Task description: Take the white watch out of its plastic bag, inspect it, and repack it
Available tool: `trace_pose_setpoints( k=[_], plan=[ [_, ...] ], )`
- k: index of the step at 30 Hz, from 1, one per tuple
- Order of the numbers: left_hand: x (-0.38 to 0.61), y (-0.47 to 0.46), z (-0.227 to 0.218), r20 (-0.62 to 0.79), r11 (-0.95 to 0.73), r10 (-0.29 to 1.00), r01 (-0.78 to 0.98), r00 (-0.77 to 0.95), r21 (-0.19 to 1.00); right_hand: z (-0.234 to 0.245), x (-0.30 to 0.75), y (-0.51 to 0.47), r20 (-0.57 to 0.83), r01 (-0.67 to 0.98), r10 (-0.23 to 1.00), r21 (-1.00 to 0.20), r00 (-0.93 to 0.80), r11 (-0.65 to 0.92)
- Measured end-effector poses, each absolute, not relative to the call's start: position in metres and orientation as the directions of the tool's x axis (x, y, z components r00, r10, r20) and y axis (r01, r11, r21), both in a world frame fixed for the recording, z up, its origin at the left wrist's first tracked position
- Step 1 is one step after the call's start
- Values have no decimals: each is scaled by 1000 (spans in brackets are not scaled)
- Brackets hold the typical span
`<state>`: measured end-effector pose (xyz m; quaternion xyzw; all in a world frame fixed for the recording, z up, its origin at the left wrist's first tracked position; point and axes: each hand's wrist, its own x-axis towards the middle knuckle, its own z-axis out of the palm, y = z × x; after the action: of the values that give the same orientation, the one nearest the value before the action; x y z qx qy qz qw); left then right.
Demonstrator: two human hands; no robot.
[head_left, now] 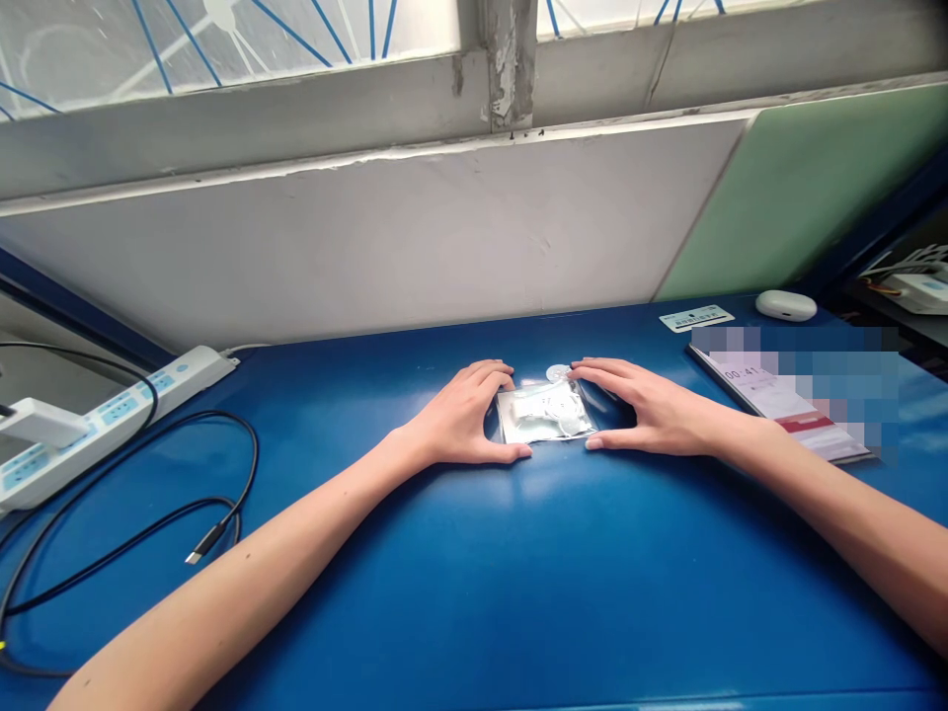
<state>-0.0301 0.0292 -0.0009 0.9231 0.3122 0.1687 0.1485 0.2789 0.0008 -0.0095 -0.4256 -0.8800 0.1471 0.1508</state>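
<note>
A small clear plastic bag lies flat on the blue tabletop, with white pieces inside that I cannot name. At its upper right edge is a round, whitish disc. My left hand curves around the bag's left side, thumb and fingers apart. On the other side, my right hand has its thumb by the bag's lower right corner and its fingertips at the disc. Neither hand lifts the bag; whether the fingertips press on it I cannot tell.
On the left are a white power strip and a looping black cable with a metal plug end. To the right lie a phone-like flat device, partly blurred, a small card and a white earbud case. A pale panel closes off the back.
</note>
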Motion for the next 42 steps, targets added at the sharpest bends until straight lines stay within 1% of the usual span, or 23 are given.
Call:
trace_pose_setpoints(
  k=[18, 22, 25, 28, 30, 32, 35, 39, 42],
  plan=[
    [-30, 29, -1, 239, -773, 617, 522, 750, 360, -10, 284, 0, 144, 680, 754, -348, -641, 645],
    [-30, 29, -1, 282, -796, 591, 492, 756, 352, -8, 280, -1, 161, 680, 755, -345, -636, 647],
    [-30, 29, -2, 320, -828, 549, 450, 772, 334, -5, 275, -3, 225, 655, 737, -346, -637, 672],
    [-32, 30, -3, 341, -848, 519, 421, 784, 321, -2, 268, -7, 343, 597, 674, -313, -655, 739],
    [-33, 31, -4, 354, -850, 513, 408, 782, 332, -1, 264, -9, 405, 558, 640, -313, -653, 768],
    [-33, 31, -4, 371, -851, 509, 390, 777, 351, 0, 261, -11, 448, 542, 652, -363, -612, 758],
    [-33, 29, -4, 411, -846, 524, 400, 746, 353, 1, 259, -13, 466, 544, 730, -487, -500, 684],
    [-31, 25, -7, 479, -831, 556, 440, 679, 342, 3, 257, -13, 429, 547, 831, -626, -355, 556],
    [-30, 24, -9, 552, -853, 521, 414, 651, 318, 4, 256, -13, 353, 539, 884, -701, -307, 467]
  ],
)
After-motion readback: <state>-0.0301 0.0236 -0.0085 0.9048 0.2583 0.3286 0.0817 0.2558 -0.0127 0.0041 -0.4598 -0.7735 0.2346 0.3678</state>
